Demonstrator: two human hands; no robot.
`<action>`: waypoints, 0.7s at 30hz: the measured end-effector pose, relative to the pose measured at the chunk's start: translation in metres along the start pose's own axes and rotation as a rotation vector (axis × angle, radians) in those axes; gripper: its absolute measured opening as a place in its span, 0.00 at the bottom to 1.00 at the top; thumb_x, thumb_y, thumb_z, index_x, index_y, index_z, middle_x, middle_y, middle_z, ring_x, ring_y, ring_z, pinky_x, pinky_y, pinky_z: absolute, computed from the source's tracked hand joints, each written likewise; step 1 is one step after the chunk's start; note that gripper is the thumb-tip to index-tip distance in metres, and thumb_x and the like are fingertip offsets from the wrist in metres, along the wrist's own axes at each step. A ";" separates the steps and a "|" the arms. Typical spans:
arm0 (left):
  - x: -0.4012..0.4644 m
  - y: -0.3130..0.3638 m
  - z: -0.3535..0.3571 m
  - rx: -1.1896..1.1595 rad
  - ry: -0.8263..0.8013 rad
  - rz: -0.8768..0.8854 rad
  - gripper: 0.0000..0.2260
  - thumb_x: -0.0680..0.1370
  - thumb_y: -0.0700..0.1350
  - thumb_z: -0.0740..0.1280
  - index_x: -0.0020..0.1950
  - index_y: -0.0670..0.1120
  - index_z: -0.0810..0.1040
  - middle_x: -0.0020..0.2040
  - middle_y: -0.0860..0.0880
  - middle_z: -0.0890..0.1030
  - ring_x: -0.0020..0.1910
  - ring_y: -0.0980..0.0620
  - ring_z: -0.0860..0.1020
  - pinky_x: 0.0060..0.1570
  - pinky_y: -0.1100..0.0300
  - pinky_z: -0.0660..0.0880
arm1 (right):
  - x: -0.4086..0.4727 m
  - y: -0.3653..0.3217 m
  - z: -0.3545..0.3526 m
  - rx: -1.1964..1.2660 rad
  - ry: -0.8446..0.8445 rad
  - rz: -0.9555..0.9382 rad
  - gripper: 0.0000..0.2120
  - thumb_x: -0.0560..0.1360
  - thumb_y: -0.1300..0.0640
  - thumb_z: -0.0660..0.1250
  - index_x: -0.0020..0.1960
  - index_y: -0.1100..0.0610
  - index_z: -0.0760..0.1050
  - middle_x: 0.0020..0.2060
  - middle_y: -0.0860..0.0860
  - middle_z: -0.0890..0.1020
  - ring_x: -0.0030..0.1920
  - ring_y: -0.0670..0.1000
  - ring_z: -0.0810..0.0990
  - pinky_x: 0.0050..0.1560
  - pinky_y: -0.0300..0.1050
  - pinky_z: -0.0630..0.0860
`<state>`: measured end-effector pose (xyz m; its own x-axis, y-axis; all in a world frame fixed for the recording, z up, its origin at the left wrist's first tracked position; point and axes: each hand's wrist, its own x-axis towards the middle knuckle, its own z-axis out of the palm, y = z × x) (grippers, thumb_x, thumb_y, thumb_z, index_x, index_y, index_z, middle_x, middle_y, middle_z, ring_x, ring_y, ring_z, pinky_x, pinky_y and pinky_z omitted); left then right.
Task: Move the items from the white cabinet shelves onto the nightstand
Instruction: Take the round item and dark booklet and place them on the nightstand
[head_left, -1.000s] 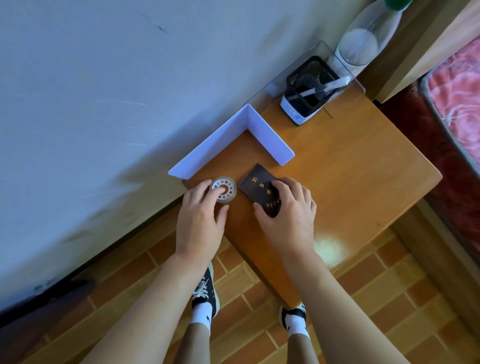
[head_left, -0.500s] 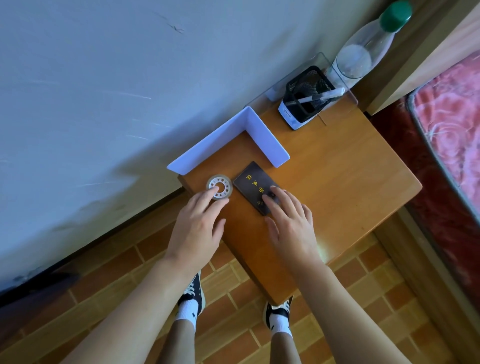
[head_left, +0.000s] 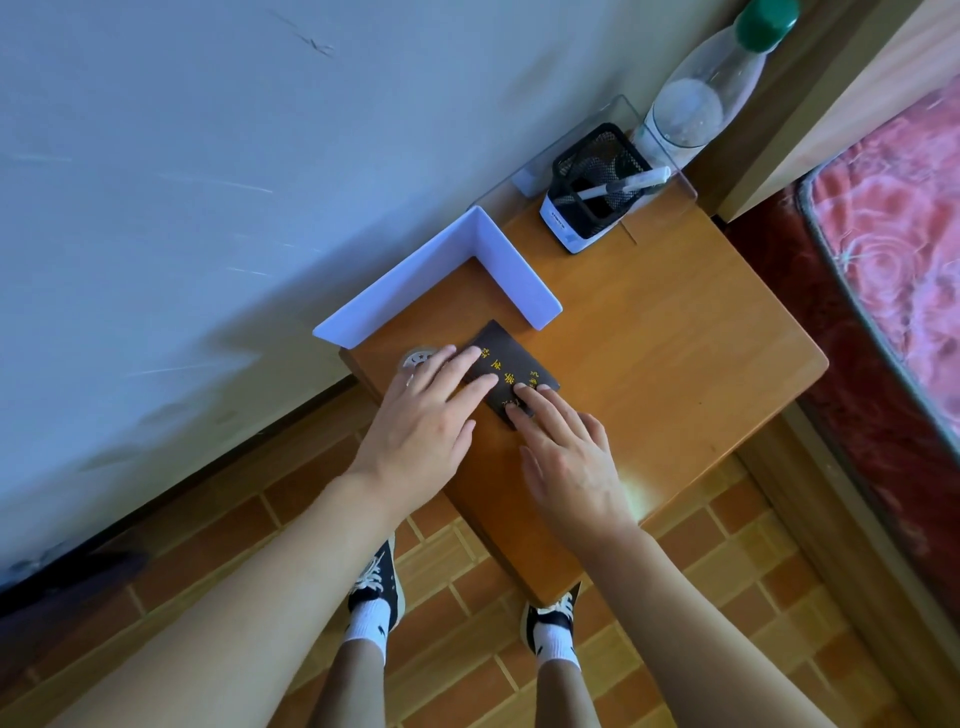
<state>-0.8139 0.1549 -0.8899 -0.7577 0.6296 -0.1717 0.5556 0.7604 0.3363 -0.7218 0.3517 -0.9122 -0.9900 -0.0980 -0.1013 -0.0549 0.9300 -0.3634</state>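
Note:
A dark booklet (head_left: 511, 366) with gold lettering lies flat on the wooden nightstand (head_left: 649, 364), just in front of a white L-shaped divider (head_left: 452, 275). My left hand (head_left: 426, 421) lies flat with its fingers spread, the tips on the booklet's left edge, and covers part of a small round silver disc (head_left: 415, 357) at the nightstand's left corner. My right hand (head_left: 569, 452) is flat too, with its fingertips pressing the booklet's near corner. Neither hand grips anything.
At the back of the nightstand stand a black mesh pen holder (head_left: 597, 182) with a white pen, a clear acrylic stand (head_left: 670, 171) and a plastic bottle (head_left: 717, 78) with a green cap. A bed with a pink cover (head_left: 893, 249) lies to the right. The wall is on the left.
My left hand has moved right, off the disc and onto the booklet's left edge. My right hand has slid back to the booklet's near corner. The booklet has turned slightly.

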 end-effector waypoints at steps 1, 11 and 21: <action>0.004 0.000 0.001 0.020 -0.014 0.010 0.23 0.82 0.46 0.67 0.78 0.51 0.72 0.81 0.47 0.66 0.80 0.45 0.63 0.73 0.41 0.70 | 0.000 0.001 0.000 0.000 0.005 -0.001 0.24 0.78 0.63 0.71 0.73 0.54 0.76 0.77 0.51 0.73 0.79 0.54 0.68 0.68 0.58 0.73; -0.026 0.034 0.015 0.035 -0.083 -0.068 0.26 0.80 0.47 0.69 0.79 0.53 0.70 0.81 0.44 0.66 0.82 0.43 0.60 0.76 0.34 0.63 | -0.020 0.017 -0.009 -0.080 0.009 0.103 0.27 0.75 0.58 0.75 0.73 0.55 0.76 0.76 0.53 0.72 0.77 0.57 0.69 0.69 0.61 0.72; -0.063 0.070 0.033 -0.016 -0.125 -0.080 0.27 0.78 0.51 0.71 0.78 0.54 0.72 0.80 0.46 0.68 0.81 0.43 0.63 0.74 0.35 0.67 | -0.006 0.016 -0.014 0.000 -0.015 0.141 0.29 0.77 0.62 0.69 0.78 0.55 0.71 0.79 0.52 0.70 0.81 0.57 0.64 0.73 0.65 0.67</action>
<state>-0.7162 0.1736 -0.8857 -0.7503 0.5828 -0.3121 0.4889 0.8069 0.3315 -0.7182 0.3725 -0.9040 -0.9858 0.0285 -0.1655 0.0849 0.9350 -0.3443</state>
